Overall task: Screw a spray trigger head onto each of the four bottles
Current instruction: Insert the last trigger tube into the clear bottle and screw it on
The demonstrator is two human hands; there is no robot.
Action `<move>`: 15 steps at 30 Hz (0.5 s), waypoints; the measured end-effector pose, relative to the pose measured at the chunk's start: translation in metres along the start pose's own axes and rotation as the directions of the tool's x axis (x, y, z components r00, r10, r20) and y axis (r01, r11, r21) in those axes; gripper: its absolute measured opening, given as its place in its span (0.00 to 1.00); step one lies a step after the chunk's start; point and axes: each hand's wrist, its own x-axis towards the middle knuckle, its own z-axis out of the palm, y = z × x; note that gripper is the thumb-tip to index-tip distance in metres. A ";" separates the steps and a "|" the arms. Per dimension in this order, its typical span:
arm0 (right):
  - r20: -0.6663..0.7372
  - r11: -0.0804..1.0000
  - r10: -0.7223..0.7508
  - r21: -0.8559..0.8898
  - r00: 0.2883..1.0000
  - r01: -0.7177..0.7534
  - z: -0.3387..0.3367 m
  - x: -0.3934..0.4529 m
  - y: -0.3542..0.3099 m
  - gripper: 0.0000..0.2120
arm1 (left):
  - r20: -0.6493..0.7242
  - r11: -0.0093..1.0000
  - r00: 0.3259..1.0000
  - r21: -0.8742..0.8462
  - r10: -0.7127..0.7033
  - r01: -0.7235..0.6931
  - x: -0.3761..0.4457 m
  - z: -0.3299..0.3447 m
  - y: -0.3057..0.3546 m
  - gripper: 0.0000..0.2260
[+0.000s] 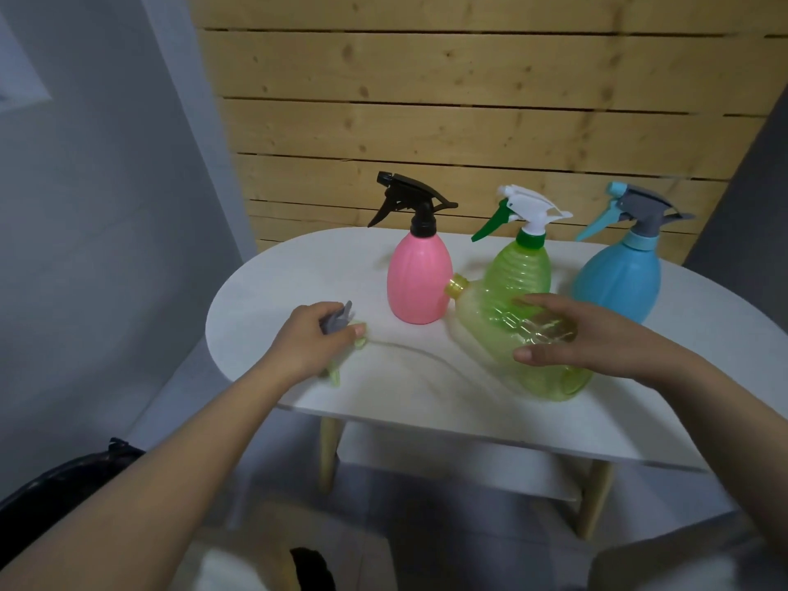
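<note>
A pale yellow-green bottle [490, 330] lies tilted on the white table [298, 270], its open neck pointing up-left, with no head on it. My right hand [571, 334] wraps over its body. My left hand [315, 339] is closed around a grey and light-green trigger head [341, 322], whose clear dip tube [426, 356] curves across the table toward the bottle. Behind stand three upright bottles with heads on: pink with a black head [420, 279], green with a white and green head [522, 266], blue with a grey and blue head [618, 279].
A wooden slat wall [447, 100] rises directly behind the table. The table's front edge runs near my forearms, with its wooden legs [328, 454] and a lower shelf below. A dark object [55, 484] sits at the lower left.
</note>
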 end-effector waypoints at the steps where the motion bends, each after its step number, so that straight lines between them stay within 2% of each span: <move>1: 0.004 1.000 0.007 0.012 1.000 -0.007 -0.004 -0.003 0.003 0.42 | -0.033 1.000 0.999 -0.017 0.004 -0.005 0.000 0.001 0.001 0.20; 5: 0.031 0.998 0.028 0.064 0.999 -0.030 -0.019 -0.013 0.017 0.38 | -0.155 0.996 0.988 -0.091 -0.022 0.008 0.003 0.003 0.002 0.16; 9: 0.039 0.997 0.074 0.022 0.997 -0.075 -0.028 -0.023 0.031 0.40 | -0.201 0.985 0.976 -0.161 -0.086 0.054 0.006 0.009 0.004 0.14; 15: 0.041 0.992 0.123 0.022 0.992 -0.124 -0.035 -0.034 0.047 0.28 | -0.228 0.972 0.964 -0.217 -0.134 0.084 0.008 0.012 0.005 0.17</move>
